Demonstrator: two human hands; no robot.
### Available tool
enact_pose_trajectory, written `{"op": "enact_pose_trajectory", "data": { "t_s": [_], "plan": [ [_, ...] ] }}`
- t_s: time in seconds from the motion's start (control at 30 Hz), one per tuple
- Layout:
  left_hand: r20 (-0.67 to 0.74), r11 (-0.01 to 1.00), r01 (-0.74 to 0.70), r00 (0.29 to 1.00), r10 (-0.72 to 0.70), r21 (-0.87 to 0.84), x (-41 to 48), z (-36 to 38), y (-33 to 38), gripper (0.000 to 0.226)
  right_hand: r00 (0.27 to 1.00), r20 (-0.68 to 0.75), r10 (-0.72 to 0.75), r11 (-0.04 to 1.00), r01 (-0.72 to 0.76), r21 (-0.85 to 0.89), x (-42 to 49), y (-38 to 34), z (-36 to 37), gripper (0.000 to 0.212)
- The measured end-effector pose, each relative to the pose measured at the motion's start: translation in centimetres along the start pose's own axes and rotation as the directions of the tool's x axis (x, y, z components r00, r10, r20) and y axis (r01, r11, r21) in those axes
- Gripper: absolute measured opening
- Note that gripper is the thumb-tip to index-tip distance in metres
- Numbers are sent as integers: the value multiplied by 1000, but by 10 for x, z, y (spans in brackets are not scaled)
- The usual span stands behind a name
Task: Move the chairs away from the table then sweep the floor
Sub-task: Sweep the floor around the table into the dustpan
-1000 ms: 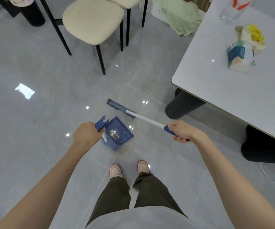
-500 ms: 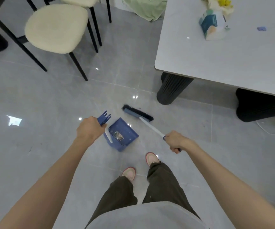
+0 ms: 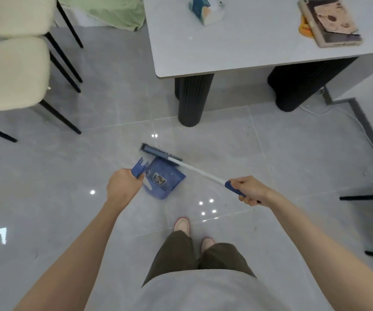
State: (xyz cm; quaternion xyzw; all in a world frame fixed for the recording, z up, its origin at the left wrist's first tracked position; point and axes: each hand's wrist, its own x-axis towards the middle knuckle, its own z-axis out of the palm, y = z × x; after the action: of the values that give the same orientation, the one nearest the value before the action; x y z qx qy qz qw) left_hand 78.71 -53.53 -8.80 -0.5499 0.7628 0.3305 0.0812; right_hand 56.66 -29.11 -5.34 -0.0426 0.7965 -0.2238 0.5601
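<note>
Left edge: two cream upholstered chairs on thin black metal legs, the nearer (image 3: 10, 70) just in front of the farther (image 3: 17, 14), both well apart from the table. A crumpled pale green cloth (image 3: 109, 10) lies on the floor behind them. A broad strip of glossy grey tiled floor (image 3: 69, 198) runs open between the chair legs and the table. Centre left: the left hand (image 3: 123, 187) is curled round the forked blue handle of a blue plastic dustpan (image 3: 167, 178), whose pan sits low at the floor with a small label inside. Along its far lip lies the dark blue bristled head of a broom (image 3: 158, 152); whether the two touch cannot be told. The head is on the tiles, near but apart from the closest dark ribbed cylindrical table leg (image 3: 192, 99). The broom's white shaft slants right to a blue grip, around which the right hand (image 3: 250, 190) is closed. Pink shoes (image 3: 182, 224) stand below the dustpan. Upper right: a white table (image 3: 237, 48) with a rounded corner overhangs its legs and carries a tissue box (image 3: 205, 10) and a patterned tan-edged case (image 3: 329, 21). A white cable (image 3: 369, 135) trails over the floor by the far leg; black chair legs (image 3: 364, 197) enter from the right edge.
</note>
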Motion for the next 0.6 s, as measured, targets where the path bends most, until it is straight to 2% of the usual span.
{"op": "enact_pose_trajectory", "data": {
  "t_s": [0.17, 0.27, 0.37, 0.5, 0.6],
  "plan": [
    [40, 992, -103, 994, 100, 70, -17, 13, 21, 39, 984, -175, 3, 998, 8, 62, -14, 63, 0, 37],
    [75, 982, -172, 983, 166, 82, -33, 24, 35, 38, 953, -296, 60, 995, -35, 89, -26, 106, -10, 33],
    [85, 944, -306, 951, 297, 124, -57, 39, 50, 32, 909, -391, 143, 987, -100, 129, -44, 154, -20, 28],
    [94, 882, -430, 903, 419, 193, -96, 66, 64, 28, 866, -446, 224, 969, -149, 198, -64, 226, -32, 30],
    [102, 897, -393, 919, 380, 203, -116, 84, 65, 38, 845, -450, 287, 952, -198, 235, -76, 274, -33, 27]
  ]
}}
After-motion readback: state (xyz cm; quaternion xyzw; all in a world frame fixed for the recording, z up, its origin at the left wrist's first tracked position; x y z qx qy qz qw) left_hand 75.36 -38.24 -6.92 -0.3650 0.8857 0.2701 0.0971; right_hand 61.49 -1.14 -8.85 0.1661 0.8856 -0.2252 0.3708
